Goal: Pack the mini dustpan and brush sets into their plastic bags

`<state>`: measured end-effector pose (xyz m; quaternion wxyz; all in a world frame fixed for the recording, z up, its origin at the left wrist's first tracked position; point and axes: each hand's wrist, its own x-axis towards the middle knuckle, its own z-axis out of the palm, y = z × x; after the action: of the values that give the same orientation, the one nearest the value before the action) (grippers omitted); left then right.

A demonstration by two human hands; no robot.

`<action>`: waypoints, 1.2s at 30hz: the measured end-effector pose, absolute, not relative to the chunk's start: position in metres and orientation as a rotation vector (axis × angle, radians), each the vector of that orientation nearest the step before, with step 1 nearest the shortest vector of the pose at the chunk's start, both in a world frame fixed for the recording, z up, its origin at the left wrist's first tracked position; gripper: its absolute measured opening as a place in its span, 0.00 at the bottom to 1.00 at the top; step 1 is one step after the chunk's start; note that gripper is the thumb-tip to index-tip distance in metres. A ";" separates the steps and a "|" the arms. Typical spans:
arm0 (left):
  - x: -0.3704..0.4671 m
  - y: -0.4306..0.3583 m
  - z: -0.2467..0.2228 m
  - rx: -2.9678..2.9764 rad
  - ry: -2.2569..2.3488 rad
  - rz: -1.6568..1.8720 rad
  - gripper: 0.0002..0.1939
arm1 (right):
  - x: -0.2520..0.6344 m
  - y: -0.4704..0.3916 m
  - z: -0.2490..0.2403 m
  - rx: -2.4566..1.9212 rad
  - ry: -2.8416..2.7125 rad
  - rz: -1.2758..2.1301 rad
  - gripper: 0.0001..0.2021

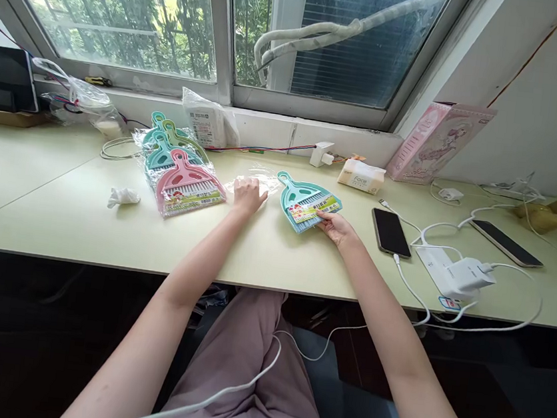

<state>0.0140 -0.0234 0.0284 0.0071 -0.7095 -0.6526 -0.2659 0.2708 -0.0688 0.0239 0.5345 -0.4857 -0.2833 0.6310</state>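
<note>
My right hand pinches the lower right corner of a teal dustpan-and-brush set with a yellow-green label, tilted on the table. To its left, my left hand is closed on a clear plastic bag that lies on the tabletop. Left of that hand is a pile of wrapped sets, with a pink one on top and teal and green ones behind it. A crumpled white tissue lies in front of the pile.
On the pale green table are a tissue pack, a black phone, a second phone, a white power strip with chargers and looping cables, and a pink box. A white cable crosses my lap.
</note>
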 end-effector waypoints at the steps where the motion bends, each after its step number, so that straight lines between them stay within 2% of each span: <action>1: 0.015 -0.024 0.027 -2.239 -2.029 -0.842 0.21 | 0.271 -0.069 0.024 -1.162 -0.680 1.519 0.11; 5: 0.020 -0.026 0.022 -2.420 -1.974 -0.692 0.25 | 0.270 -0.070 0.025 -1.179 -0.708 1.545 0.11; 11: 0.023 -0.024 0.020 -2.460 -1.902 -0.567 0.20 | 0.275 -0.066 0.020 -1.187 -0.721 1.561 0.11; 23: 0.013 -0.023 0.033 -2.169 -2.075 -0.863 0.18 | 0.275 -0.071 0.025 -1.194 -0.763 1.574 0.11; 26: 0.016 -0.028 0.036 -2.283 -1.916 -0.951 0.17 | 0.273 -0.071 0.022 -1.150 -0.787 1.548 0.11; 31: 0.030 -0.038 0.038 -2.482 -1.397 -1.214 0.14 | 0.268 -0.070 0.021 -1.063 -0.847 1.498 0.11; 36: 0.046 -0.054 0.039 -2.649 -1.175 -1.264 0.11 | 0.267 -0.069 0.020 -0.997 -0.840 1.412 0.12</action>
<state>0.0459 -0.0543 0.0394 -0.0101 -0.8379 -0.3716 -0.3998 0.2671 -0.0687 0.0205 0.5729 -0.4252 -0.3582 0.6022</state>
